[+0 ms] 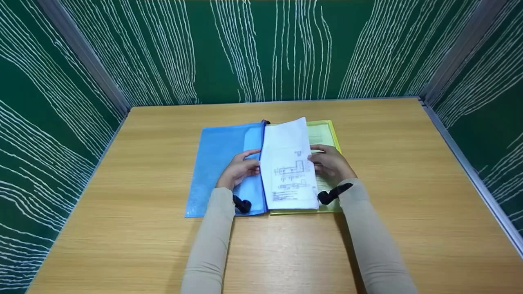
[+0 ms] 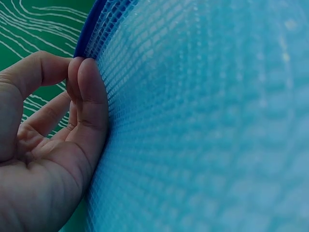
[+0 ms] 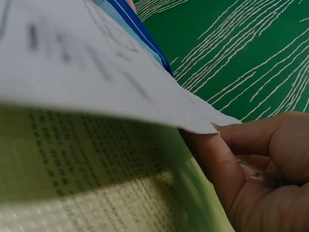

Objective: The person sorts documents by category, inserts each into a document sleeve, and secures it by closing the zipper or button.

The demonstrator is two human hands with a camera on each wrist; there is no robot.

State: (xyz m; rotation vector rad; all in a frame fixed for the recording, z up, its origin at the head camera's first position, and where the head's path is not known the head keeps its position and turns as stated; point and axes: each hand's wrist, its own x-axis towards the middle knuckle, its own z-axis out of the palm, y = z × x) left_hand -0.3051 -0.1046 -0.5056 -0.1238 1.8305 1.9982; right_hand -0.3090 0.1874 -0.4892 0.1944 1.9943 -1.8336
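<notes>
A blue mesh zip pouch lies on the left, its dark blue edge raised toward the middle. My left hand pinches that edge between thumb and fingers. White paper sheets with printed drawings stand against the pouch's opening side; how far they reach inside is hidden. With thumb and fingers my right hand pinches the right edge of the paper, bending it slightly in the right wrist view. Beneath the paper is a yellow-green mesh pouch, with printed text showing through it.
Both pouches rest on a wooden table. Green panels with white wavy lines stand behind and at both sides, joined by grey metal posts. Black straps with small devices sit at the wrists.
</notes>
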